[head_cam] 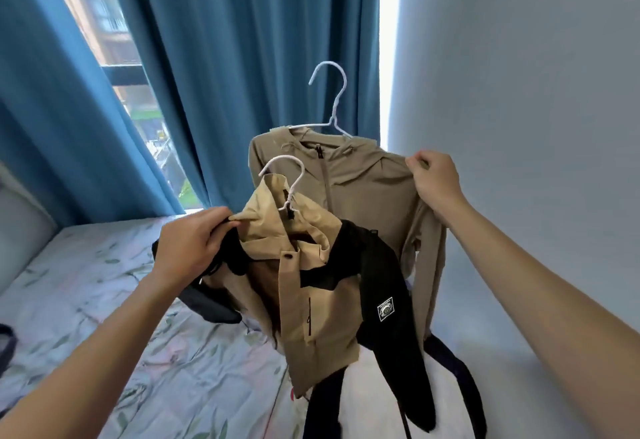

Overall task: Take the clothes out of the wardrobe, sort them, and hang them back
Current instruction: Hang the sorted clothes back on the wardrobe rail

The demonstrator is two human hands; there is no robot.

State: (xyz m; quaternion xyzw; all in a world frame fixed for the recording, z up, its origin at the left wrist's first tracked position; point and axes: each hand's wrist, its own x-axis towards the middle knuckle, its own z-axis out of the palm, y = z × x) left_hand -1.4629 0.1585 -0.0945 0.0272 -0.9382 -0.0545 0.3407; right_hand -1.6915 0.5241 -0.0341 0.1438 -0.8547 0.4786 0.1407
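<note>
The left hand (194,241), at nine o'clock of the bundle, pinches the shoulder of a tan-and-black jacket (311,282) on its white hanger (289,179). At three o'clock the right hand (434,180) grips the shoulder of an olive zip hoodie (363,189), its own hanger (330,102) hook poking up at twelve. Both garments hang over the floral bed (86,293). They look already out of the wardrobe, which is unseen; sorting seems underway, rehanging still ahead

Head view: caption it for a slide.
Left hand and right hand hold up two hangered jackets above a bed.
</note>
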